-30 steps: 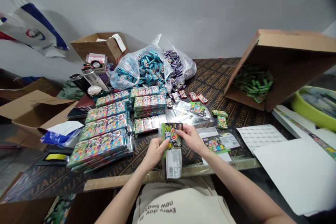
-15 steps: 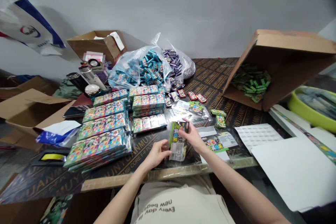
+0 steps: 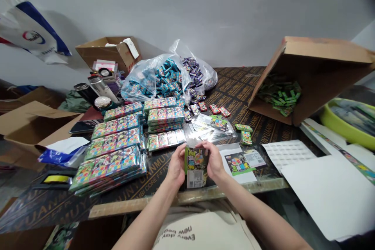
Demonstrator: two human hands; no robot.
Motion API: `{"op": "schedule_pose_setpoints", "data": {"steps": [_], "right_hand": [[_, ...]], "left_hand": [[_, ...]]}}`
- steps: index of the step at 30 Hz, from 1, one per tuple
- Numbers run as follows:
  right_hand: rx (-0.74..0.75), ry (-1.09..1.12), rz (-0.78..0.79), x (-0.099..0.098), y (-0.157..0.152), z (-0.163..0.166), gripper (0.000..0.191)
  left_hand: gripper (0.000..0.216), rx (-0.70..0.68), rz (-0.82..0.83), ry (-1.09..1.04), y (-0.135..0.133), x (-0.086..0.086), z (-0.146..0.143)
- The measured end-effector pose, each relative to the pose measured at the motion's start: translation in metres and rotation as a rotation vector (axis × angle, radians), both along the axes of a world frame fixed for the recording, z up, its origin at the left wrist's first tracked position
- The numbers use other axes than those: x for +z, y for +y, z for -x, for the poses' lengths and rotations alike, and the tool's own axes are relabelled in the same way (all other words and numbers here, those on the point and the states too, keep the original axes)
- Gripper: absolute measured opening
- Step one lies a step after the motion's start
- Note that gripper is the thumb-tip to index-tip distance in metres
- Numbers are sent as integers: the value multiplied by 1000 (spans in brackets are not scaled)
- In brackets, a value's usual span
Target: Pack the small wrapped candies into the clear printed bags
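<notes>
A flat, printed black-and-green packet (image 3: pixel 197 164) with a pale label patch stands between my hands near the table's front edge. My left hand (image 3: pixel 177 166) is curled against its left side, and my right hand (image 3: pixel 215 162) closes round its right side. Just beyond lie clear plastic bags (image 3: pixel 202 134) with a printed card inside. To the right, another printed card (image 3: pixel 238 163) rests on white paper. Two small green packs (image 3: pixel 246 137) sit behind that card. Stacks of wrapped multi-packs (image 3: pixel 115 160) stand to my left.
Clear bags of blue packs (image 3: pixel 170 76) and purple packs (image 3: pixel 191 70) lean near the wall. A tipped cardboard box (image 3: pixel 325 82) holds green packs at right. White sheets (image 3: pixel 328 191) lie at front right. Flasks (image 3: pixel 102 88) and an open carton (image 3: pixel 38 125) are at left.
My left hand has moved up against the packet's left side. My right hand has shifted from the packet's top to its right side, and the packet is now held between both hands.
</notes>
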State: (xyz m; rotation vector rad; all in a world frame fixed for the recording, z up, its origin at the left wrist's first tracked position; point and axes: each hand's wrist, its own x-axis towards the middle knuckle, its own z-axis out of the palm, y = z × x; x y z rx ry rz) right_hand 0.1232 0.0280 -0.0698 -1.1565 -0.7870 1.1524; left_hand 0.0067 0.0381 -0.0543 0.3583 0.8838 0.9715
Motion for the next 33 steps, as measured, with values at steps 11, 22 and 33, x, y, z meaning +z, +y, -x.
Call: {"op": "schedule_pose_setpoints", "data": {"steps": [11,22,33], "right_hand": [[123,-215,-164,8,-5,-34,13],[295,-254,-138,26,-4,-39,16],[293,-620,-557,8,-24,-51,28]], "left_hand": [[13,-119,-803,739,-5,35,26],[9,-232,-728,757,13,43,29],[11,-327,-1080,1007,-5,32,38]]}}
